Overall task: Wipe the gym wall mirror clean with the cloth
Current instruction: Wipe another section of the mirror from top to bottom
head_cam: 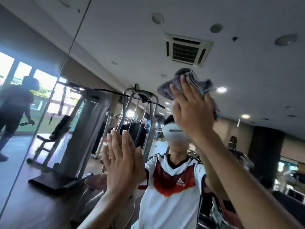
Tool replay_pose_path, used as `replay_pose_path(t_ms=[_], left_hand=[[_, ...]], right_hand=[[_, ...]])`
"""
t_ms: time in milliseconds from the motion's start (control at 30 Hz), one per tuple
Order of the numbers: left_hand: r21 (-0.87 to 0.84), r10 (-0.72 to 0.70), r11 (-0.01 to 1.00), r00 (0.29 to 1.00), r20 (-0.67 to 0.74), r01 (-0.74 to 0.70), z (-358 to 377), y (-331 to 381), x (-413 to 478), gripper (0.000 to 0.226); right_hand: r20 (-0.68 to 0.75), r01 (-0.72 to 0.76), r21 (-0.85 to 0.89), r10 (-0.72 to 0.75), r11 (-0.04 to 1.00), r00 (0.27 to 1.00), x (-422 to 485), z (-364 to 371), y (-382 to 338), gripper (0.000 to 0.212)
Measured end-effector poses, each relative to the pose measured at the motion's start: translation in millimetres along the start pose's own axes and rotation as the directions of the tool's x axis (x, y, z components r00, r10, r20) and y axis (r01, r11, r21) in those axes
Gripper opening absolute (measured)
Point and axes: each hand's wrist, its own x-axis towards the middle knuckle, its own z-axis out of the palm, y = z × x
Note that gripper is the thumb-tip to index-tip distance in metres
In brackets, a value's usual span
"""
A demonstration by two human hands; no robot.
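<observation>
At nine o'clock in my view a person (14, 113) shows by bright windows, left of the mirror seam (71, 47). Right of the seam, a weight machine (140, 104) is reflected in the gym wall mirror (115, 47). My left hand (122, 164) sits at about seven o'clock, fingers straight and together, palm flat on the glass, holding nothing. At five o'clock my reflection wears a white jersey (173, 187). My right hand (191, 111), at two o'clock from the left one, presses straight fingers on the grey cloth (189, 80), bunched against the mirror below the reflected ceiling vent (186, 50)
</observation>
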Motion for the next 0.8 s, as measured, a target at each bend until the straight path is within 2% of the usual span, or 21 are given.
replay_pose_path(t_ms=[33,100,167,200,267,367,433,500,567,700,733,800], left_hand=[[-0.004,0.016,1.000,1.000,-0.008,-0.016,5.1,12.4,-5.8,0.066],[-0.013,0.060,0.998,0.998,-0.014,-0.061,13.2,33.7,-12.9,0.063],[-0.034,0.085,0.996,0.996,-0.007,-0.086,17.5,48.9,-16.4,0.062],[-0.045,0.094,0.995,0.996,-0.006,-0.094,19.0,54.5,-16.7,0.062],[-0.061,0.110,0.992,0.994,-0.001,-0.110,21.2,64.5,-17.0,0.063],[-0.084,0.123,0.989,0.992,-0.008,-0.123,24.8,83.3,-16.4,0.065],[-0.100,0.145,0.984,0.989,-0.010,-0.145,30.3,101.1,-16.2,0.065],[-0.106,0.170,0.980,0.985,-0.004,-0.170,37.5,119.5,-18.3,0.064],[-0.109,0.189,0.976,0.982,-0.010,-0.189,43.9,137.7,-23.5,0.064],[-0.116,0.237,0.965,0.971,0.004,-0.235,54.7,168.5,-42.2,0.063],[-0.106,0.264,0.959,0.964,0.018,-0.261,57.2,174.1,-46.9,0.063],[-0.084,0.324,0.944,0.945,0.046,-0.319,62.1,183.5,-51.1,0.062]], right_hand=[[-0.008,0.007,0.021,-0.007,1.000,1.000,-5.9,3.9,-11.2,0.051],[0.032,0.184,0.031,-0.185,0.982,0.982,-31.5,4.7,-20.5,0.051],[0.140,0.410,0.004,-0.406,0.912,0.903,-65.9,-9.3,-0.9,0.052],[0.173,0.449,-0.004,-0.441,0.894,0.880,-79.1,-19.3,19.4,0.052],[0.152,0.382,-0.043,-0.371,0.923,0.916,-90.3,-37.8,68.5,0.052],[0.087,0.101,-0.091,-0.093,0.991,0.992,-72.0,-55.2,128.9,0.050],[0.015,-0.046,-0.066,0.047,0.997,0.999,-51.3,-54.1,137.4,0.050],[-0.045,-0.121,-0.058,0.119,0.991,0.992,-44.1,-45.4,125.2,0.051],[-0.054,-0.074,-0.062,0.071,0.995,0.996,-58.6,-40.6,111.8,0.051],[0.086,0.257,-0.120,-0.248,0.959,0.965,-138.8,-60.2,122.4,0.051],[0.112,0.284,-0.146,-0.269,0.948,0.957,-159.2,-68.8,139.3,0.052],[0.104,0.203,-0.203,-0.185,0.958,0.977,-186.9,-85.6,187.6,0.055]])
